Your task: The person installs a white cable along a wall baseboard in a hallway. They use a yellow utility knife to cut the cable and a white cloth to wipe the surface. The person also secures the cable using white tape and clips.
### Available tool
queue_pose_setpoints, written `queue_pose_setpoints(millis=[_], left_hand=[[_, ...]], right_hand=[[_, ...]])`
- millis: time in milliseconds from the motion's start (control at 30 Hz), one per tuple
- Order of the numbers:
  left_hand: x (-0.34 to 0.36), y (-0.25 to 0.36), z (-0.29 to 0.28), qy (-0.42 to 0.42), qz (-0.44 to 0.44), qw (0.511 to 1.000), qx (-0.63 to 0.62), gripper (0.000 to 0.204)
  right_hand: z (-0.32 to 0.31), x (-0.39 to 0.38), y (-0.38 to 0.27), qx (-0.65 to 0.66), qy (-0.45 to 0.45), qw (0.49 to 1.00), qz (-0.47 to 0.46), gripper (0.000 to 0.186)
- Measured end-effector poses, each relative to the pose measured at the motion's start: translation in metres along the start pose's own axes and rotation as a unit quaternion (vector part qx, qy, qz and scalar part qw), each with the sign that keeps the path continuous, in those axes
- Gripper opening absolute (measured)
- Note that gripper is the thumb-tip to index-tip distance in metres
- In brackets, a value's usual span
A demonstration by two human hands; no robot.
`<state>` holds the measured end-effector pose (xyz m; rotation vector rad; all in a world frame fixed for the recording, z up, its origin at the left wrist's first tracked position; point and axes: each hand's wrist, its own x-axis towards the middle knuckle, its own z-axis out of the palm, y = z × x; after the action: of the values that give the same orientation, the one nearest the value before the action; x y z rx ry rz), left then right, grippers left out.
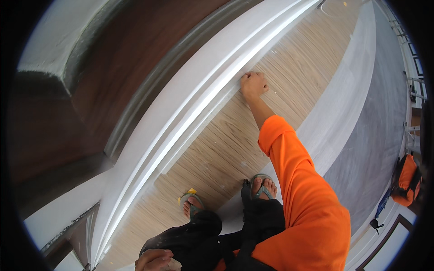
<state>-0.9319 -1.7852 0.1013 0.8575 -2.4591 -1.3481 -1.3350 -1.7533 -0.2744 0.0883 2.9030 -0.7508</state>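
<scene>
My right hand (254, 84) reaches far forward at the end of an orange sleeve. Its fingers are curled down against the wood-grain surface (217, 144), where that meets the white trim (199, 101). Anything pinched under those fingers is hidden. A thin pale strip (199, 133) runs along the trim's foot toward this hand. Low in the picture, my left hand (154, 259) is beside my dark-trousered knee, its fingers curled. A small pale thing (174, 264) shows against it, too cut off to name.
My sandalled feet (264, 187) stand on the wood-grain surface, with a small yellow scrap (192, 191) by one foot. A pale band (339, 108) and a dark grey surface (366, 131) lie to the right. An orange and black bag (405, 180) sits at the far right.
</scene>
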Motion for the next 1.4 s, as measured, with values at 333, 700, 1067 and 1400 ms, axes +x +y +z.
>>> queue_pose_setpoints(millis=[333, 700, 1067, 1400], left_hand=[[0.0, -0.009, 0.0, 0.0, 0.055, 0.998, -0.038, 0.019], [-0.01, -0.013, 0.001, 0.014, 0.091, 0.994, -0.062, 0.022], [-0.007, -0.011, 0.004, 0.033, 0.082, 0.995, -0.053, 0.024], [0.005, -0.018, 0.0, -0.007, 0.089, 0.994, -0.06, 0.027]], right_hand=[[-0.005, -0.004, 0.018, -0.031, -0.063, 0.988, -0.14, 0.017], [-0.019, -0.049, 0.027, 0.078, -0.126, 0.973, -0.178, 0.019], [-0.027, 0.012, 0.022, -0.028, -0.129, 0.981, -0.14, 0.027], [-0.026, 0.014, 0.021, -0.077, -0.134, 0.974, -0.163, 0.021]])
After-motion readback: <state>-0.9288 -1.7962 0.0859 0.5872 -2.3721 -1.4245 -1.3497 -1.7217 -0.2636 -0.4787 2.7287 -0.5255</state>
